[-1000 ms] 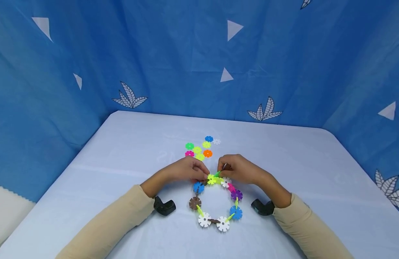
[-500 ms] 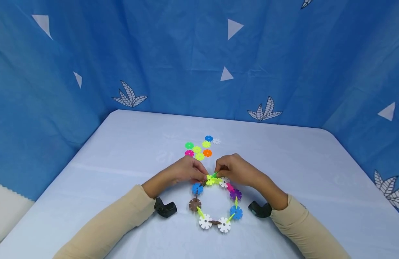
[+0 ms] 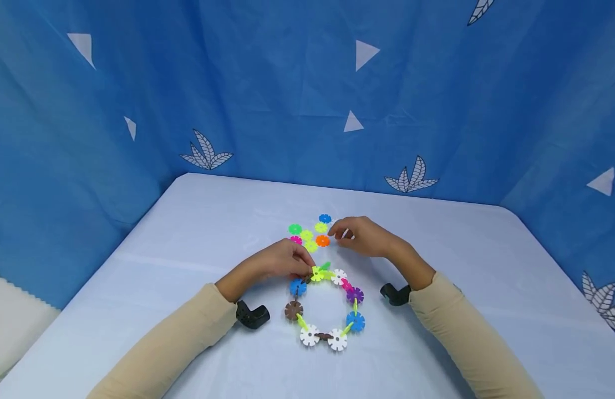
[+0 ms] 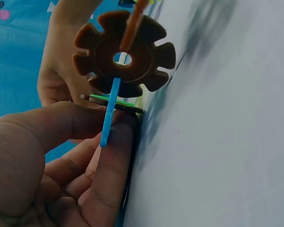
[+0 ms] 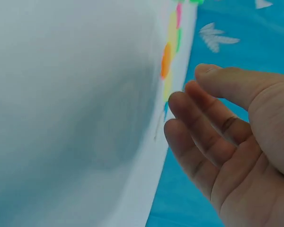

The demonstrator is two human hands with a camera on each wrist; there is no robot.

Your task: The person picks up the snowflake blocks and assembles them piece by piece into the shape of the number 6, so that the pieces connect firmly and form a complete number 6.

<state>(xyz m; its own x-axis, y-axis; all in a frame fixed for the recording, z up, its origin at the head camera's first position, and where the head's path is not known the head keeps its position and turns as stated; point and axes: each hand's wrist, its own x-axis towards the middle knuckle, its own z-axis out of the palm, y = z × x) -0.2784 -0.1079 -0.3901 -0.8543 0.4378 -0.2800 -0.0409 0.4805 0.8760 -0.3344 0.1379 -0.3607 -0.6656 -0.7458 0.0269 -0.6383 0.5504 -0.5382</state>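
The right hand (image 3: 364, 237) has been drawn away from the green disc (image 3: 325, 266) and carried to the far side, where it is now held just right of the orange disc (image 3: 323, 241). Its fingers are loosely bent, thumb apart, and nothing is gripped. The green disc is left tilted up at the far side of the ring of notched discs (image 3: 309, 335), slotted, it seems, beside the yellow disc (image 3: 317, 274).

At the ring's far left, a pinch is kept by the left hand (image 3: 283, 259); thumb and finger are closed on the linked pieces, though exactly which disc is gripped cannot be told. By that hold the ring is probably being steadied against skidding or twisting. Face-on and edge-on discs are alternated around much of it, as the crossed slots presumably demand.

The loose discs are grouped beyond the left hand, within easy reach. The table (image 3: 487, 249) is bounded at the far edge by the blue curtain (image 3: 287, 83), well beyond them. Sideways room is plentiful; the tighter gap is between the left fingers and the nearest loose discs.
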